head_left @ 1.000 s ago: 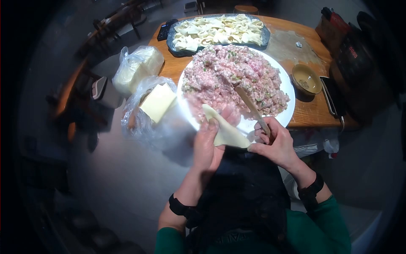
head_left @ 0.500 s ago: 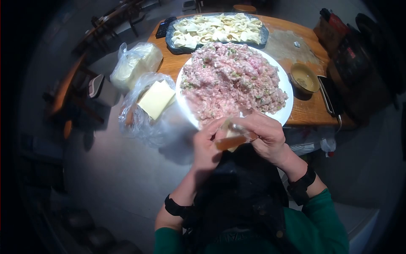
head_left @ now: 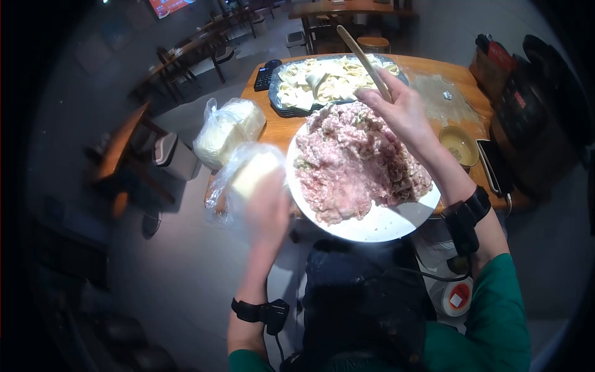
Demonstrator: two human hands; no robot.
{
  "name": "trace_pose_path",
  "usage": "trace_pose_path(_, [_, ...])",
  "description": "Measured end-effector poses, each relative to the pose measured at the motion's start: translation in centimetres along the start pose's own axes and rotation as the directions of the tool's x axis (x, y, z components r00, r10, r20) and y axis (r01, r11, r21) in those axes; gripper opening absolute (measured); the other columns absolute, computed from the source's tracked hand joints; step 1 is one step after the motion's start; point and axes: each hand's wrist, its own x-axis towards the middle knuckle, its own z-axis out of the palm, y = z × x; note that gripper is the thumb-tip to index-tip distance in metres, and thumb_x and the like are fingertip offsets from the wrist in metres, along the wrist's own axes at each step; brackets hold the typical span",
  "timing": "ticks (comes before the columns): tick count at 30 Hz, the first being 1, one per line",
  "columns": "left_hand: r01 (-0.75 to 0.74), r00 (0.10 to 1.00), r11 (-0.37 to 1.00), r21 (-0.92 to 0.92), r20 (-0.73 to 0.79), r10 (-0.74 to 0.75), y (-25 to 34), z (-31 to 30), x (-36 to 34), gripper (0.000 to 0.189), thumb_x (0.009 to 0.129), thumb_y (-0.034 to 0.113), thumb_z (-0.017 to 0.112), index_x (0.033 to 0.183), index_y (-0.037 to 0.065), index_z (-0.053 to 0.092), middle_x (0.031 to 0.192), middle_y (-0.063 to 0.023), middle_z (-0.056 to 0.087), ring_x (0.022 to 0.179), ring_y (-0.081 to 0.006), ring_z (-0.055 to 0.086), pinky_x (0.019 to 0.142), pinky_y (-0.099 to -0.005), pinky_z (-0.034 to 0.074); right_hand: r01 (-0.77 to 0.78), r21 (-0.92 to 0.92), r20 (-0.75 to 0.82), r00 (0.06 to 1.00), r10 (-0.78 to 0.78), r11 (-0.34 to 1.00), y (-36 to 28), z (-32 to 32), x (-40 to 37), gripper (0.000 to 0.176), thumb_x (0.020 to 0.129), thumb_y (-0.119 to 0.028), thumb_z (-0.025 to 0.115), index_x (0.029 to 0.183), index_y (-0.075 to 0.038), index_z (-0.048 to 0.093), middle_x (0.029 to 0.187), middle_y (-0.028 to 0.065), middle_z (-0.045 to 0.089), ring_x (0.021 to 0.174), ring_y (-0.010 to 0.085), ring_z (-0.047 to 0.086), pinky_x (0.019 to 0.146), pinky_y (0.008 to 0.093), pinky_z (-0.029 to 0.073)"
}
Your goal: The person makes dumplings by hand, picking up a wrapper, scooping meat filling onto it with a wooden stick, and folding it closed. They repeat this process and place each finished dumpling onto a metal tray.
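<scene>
A wooden stick [head_left: 359,56] is in my right hand [head_left: 396,105], which is closed round it above the far side of the minced meat [head_left: 341,167]. Just beyond my right fingers, a folded wrapper [head_left: 316,80] is over the tray [head_left: 286,110] of folded dumplings. The meat is heaped on a round white plate [head_left: 378,226]. My left hand [head_left: 268,208], blurred by motion, is at the stack of pale wrappers [head_left: 255,173] in an open plastic bag [head_left: 218,195]. Its fingers are too smeared to read.
Another bag [head_left: 229,131] of wrappers lies behind the open one. A calculator [head_left: 263,79] sits left of the tray. At the right are a small bowl [head_left: 458,146], a phone [head_left: 494,167] and a dark appliance [head_left: 517,111]. A lidded tub [head_left: 457,297] is below the table edge.
My hands have parted from in front of the plate. The right one has moved forward to the tray with the stick; the left one has moved left to the wrapper stack. The view has shifted.
</scene>
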Motion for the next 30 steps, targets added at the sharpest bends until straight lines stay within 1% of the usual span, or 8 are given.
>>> trace_pose_path(5, [0.119, 0.982, 0.948, 0.296, 0.105, -0.156, -6.0, -2.2, 0.7, 0.016, 0.077, 0.004, 0.059, 0.092, 0.003, 0.065, 0.094, -0.0084, 0.063, 0.085, -0.0236, 0.060, 0.076, -0.0330, 0.046, -0.036, 0.052, 0.114, 0.993, 0.030, 0.998, 0.3, -0.4, -3.7, 0.039, 0.090, -0.023, 0.054, 0.119, 0.002, 0.052, 0.075, 0.0010, 0.065, 0.068, 0.0043, 0.056, 0.056, 0.0189, 0.043])
trace_pose_path(7, [0.013, 0.958, 0.905, 0.426, 0.253, -0.133, -6.6, -2.2, 1.3, 0.009, 0.076, 0.008, 0.062, 0.084, 0.007, 0.066, 0.087, -0.0041, 0.063, 0.082, -0.0224, 0.060, 0.072, -0.0320, 0.047, -0.075, -0.037, 0.233, 0.969, 0.082, 0.996, 0.7, -0.7, -7.1, 0.027, 0.090, -0.018, 0.053, 0.108, 0.001, 0.060, 0.074, 0.0007, 0.064, 0.066, 0.0047, 0.056, 0.056, 0.0188, 0.044])
trace_pose_path(9, [0.016, 0.949, 0.880, 0.475, 0.270, -0.163, -6.5, -1.6, 2.0, 0.006, 0.075, 0.013, 0.065, 0.080, 0.011, 0.067, 0.082, -0.0017, 0.062, 0.079, -0.0215, 0.059, 0.069, -0.0319, 0.047, -0.285, 0.056, 0.320, 0.913, 0.253, 0.957, 0.9, -1.4, -10.3, 0.021, 0.090, -0.013, 0.052, 0.102, 0.001, 0.063, 0.072, 0.0009, 0.063, 0.067, 0.0056, 0.056, 0.058, 0.0197, 0.045])
trace_pose_path(13, [-0.083, 0.951, 0.897, 0.434, 0.304, -0.059, -7.8, -0.8, 2.3, 0.005, 0.071, 0.017, 0.067, 0.076, 0.014, 0.067, 0.078, -0.0002, 0.061, 0.079, -0.0194, 0.059, 0.067, -0.0315, 0.048, -0.194, -0.075, 0.376, 0.903, 0.208, 0.978, 2.7, -3.4, -14.4, 0.020, 0.090, -0.010, 0.051, 0.097, 0.006, 0.062, 0.069, 0.0012, 0.060, 0.064, 0.0059, 0.056, 0.060, 0.0190, 0.045])
trace_pose_path(19, [-0.121, 0.945, 0.892, 0.435, 0.325, -0.030, -7.7, -0.2, 2.5, 0.004, 0.071, 0.017, 0.066, 0.071, 0.013, 0.065, 0.077, -0.0008, 0.061, 0.079, -0.0190, 0.059, 0.066, -0.0327, 0.049, -0.343, -0.077, 0.337, 0.875, 0.349, 0.936, 3.1, -5.9, -16.4, 0.022, 0.091, -0.011, 0.051, 0.101, 0.006, 0.060, 0.069, 0.0009, 0.059, 0.066, 0.0052, 0.055, 0.063, 0.0187, 0.043])
trace_pose_path(27, [-0.265, 0.927, 0.785, 0.560, 0.371, 0.048, -7.9, 0.8, 2.5, 0.005, 0.075, 0.012, 0.058, 0.075, 0.007, 0.059, 0.074, -0.0081, 0.060, 0.071, -0.0245, 0.059, 0.062, -0.0352, 0.048, -0.276, -0.103, 0.381, 0.876, 0.294, 0.956, 3.8, -6.6, -17.6, 0.024, 0.091, -0.008, 0.050, 0.107, 0.007, 0.058, 0.074, 0.0032, 0.061, 0.068, 0.0067, 0.056, 0.064, 0.0204, 0.044])
trace_pose_path(29, [-0.050, 0.937, 0.861, 0.506, 0.321, -0.135, -7.3, -0.2, 3.2, 0.007, 0.079, 0.011, 0.056, 0.082, 0.005, 0.057, 0.072, -0.0098, 0.059, 0.069, -0.0213, 0.060, 0.060, -0.0324, 0.047, -0.269, -0.083, 0.367, 0.887, 0.280, 0.960, 3.8, -7.0, -17.8, 0.023, 0.090, -0.006, 0.050, 0.106, 0.007, 0.059, 0.073, 0.0051, 0.062, 0.070, 0.0075, 0.057, 0.065, 0.0218, 0.046])
trace_pose_path(30, [-0.055, 0.935, 0.864, 0.501, 0.329, -0.132, -8.1, -0.5, 3.3, 0.007, 0.079, 0.011, 0.056, 0.082, 0.005, 0.057, 0.072, -0.0098, 0.059, 0.069, -0.0213, 0.060, 0.060, -0.0324, 0.047, -0.218, -0.127, 0.368, 0.895, 0.250, 0.968, 3.7, -7.3, -17.8, 0.022, 0.089, -0.004, 0.051, 0.107, 0.005, 0.060, 0.073, 0.0064, 0.062, 0.068, 0.0090, 0.057, 0.064, 0.0226, 0.046])
